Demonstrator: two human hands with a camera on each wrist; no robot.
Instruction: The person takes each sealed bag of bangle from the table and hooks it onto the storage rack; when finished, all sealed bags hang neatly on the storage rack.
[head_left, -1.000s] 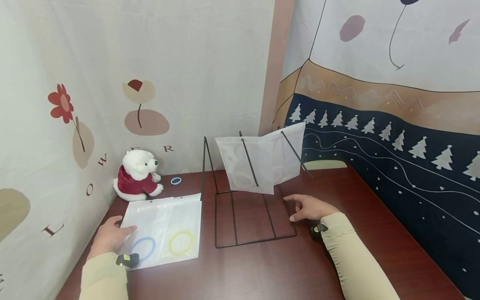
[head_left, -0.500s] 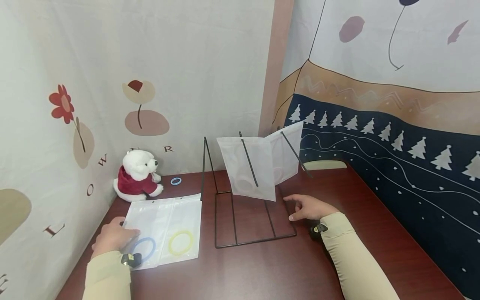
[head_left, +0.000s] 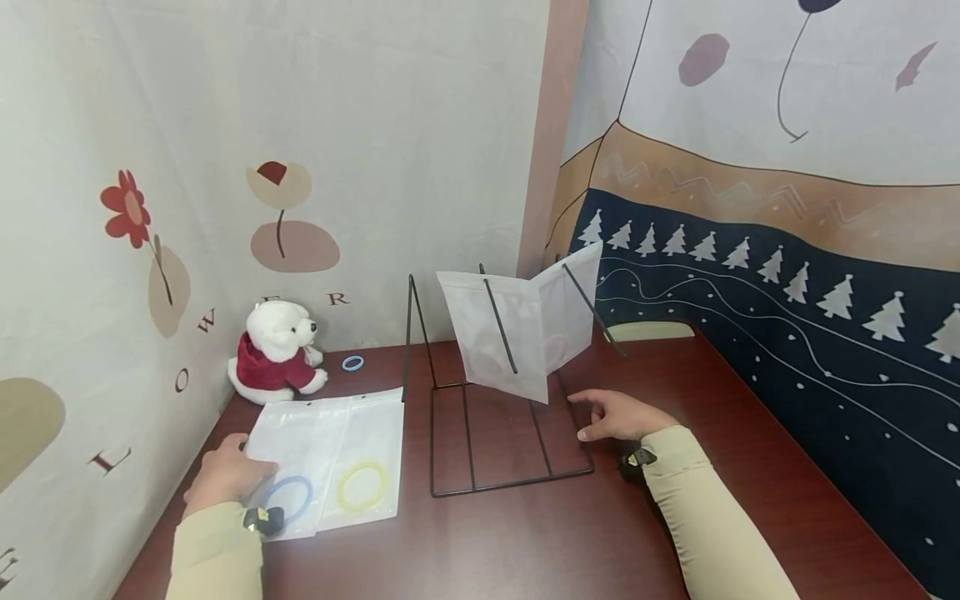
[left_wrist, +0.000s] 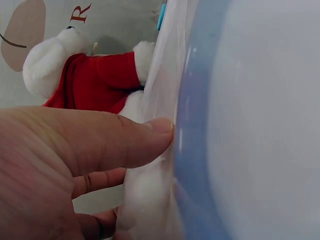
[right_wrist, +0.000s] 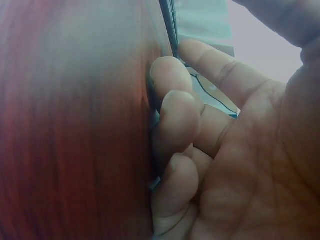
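My left hand [head_left: 228,475] pinches the left edge of a translucent zip bag [head_left: 288,433] with a blue ring [head_left: 311,500] inside, its thumb [left_wrist: 145,142] on top. A second zip bag [head_left: 375,433] with a yellow ring [head_left: 386,479] lies beside it. My right hand [head_left: 626,415] rests on the table with loosely curled fingers, its index fingertip at the side of the black wire rack [head_left: 510,483]. From the rack's prongs hang two whitish bags, one in the middle [head_left: 472,325] and one on the right [head_left: 562,333], each with a faint ring inside.
A white plush bear [head_left: 277,350] in a red garment sits behind the bags. Near it lies a small blue ring [head_left: 352,363]. The rack's left prong [head_left: 408,333] rises beside the flat bags. Printed cloth [head_left: 420,167] stands behind the brown table [head_left: 525,550].
My left hand has moved slightly right onto the edge of the zip bag. The hanging bags have swung a little. My right hand has stayed in place.
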